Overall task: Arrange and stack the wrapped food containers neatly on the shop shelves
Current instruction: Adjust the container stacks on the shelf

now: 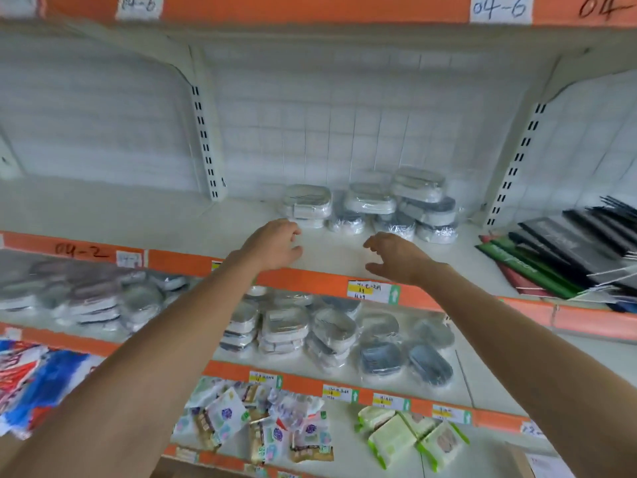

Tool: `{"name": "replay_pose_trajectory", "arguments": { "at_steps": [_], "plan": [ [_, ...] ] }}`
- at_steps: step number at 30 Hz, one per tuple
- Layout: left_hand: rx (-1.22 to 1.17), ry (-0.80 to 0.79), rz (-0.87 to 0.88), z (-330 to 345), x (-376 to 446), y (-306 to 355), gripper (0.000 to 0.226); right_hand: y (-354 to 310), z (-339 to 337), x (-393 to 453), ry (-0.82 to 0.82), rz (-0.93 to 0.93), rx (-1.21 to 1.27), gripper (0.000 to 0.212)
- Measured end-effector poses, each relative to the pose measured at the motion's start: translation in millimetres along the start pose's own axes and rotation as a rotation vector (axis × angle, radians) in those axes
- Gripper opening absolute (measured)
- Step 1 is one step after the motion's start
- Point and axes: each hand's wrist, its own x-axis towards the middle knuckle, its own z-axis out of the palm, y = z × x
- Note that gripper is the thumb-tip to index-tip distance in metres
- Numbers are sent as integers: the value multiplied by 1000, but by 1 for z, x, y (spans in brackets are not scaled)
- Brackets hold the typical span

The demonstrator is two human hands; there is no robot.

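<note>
Both hands, left hand (275,244) and right hand (396,258), spread empty, reach toward wrapped containers (370,208) at twelve o'clock on the shelf (172,215); gripping a stack likely comes next.

Left hand (275,244) and right hand (396,258) empty, fingers loose, over shelf (172,215), near stacked wrapped containers (372,207)

Plastic-wrapped oval food containers (372,205) stacked at shelf (241,219) back, 12 o'clock; both hands before them; dark flat folders (565,257) at 3 o'clock.
</note>
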Motion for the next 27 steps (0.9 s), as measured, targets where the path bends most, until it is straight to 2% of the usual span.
{"name": "replay_pose_trajectory", "arguments": {
  "at_steps": [4, 9, 15, 18, 20, 27],
  "plan": [
    [91, -43, 9, -9, 69, -10, 43, 26, -6, 68, -9, -2, -23, 56],
    [135, -52, 21, -14, 133, -18, 56, 51, -27, 131, 71, 60, 4, 67],
    [208, -237, 105, 5, 191, -46, 104, 60, -29, 183, 30, 145, 21, 88],
    [215, -338, 97, 14, 213, -57, 120, 62, -27, 200, 1, 207, 45, 96],
    [216, -345, 103, 20, 223, -63, 118, 65, -24, 209, -27, 234, 24, 99],
    [204, -222, 191, 37, 234, -80, 98, 80, -11, 222, -157, 309, -126, 116]
  ]
}}
